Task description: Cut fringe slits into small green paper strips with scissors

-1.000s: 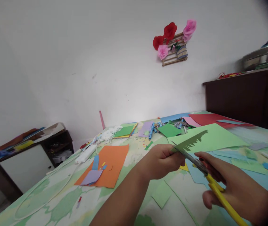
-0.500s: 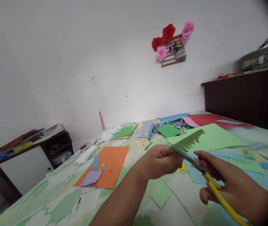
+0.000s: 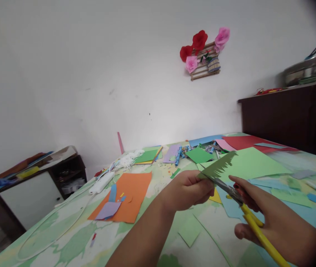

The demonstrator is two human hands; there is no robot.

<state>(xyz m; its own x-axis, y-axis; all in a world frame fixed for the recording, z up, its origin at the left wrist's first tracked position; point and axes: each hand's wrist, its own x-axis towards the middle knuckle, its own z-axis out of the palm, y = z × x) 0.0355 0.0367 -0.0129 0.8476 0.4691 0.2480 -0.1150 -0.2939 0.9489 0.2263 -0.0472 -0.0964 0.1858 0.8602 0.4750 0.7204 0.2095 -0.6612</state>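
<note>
My left hand (image 3: 192, 190) pinches the near end of a green paper piece (image 3: 219, 165) whose one edge is cut into a jagged fringe. In my right hand (image 3: 269, 213) are scissors with yellow handles (image 3: 262, 233). Their metal blades (image 3: 224, 188) lie along the underside of the fringed paper, close to my left fingertips. How far the blades are apart is hard to see. Behind the fringed piece lies a large light green sheet (image 3: 260, 163). A small green square (image 3: 189, 230) rests on the table below my hands.
An orange sheet (image 3: 139, 189) with paper scraps lies left, beside a white power strip (image 3: 102, 182) and its cord. Dark green paper (image 3: 199, 154), a red sheet (image 3: 249, 141) and light blue paper (image 3: 231, 205) are spread around. A dark cabinet (image 3: 288, 118) stands at the right.
The fringed paper has tilted and shifted slightly left in my left hand. The scissors have moved only a little, and the camera view has shifted slightly.
</note>
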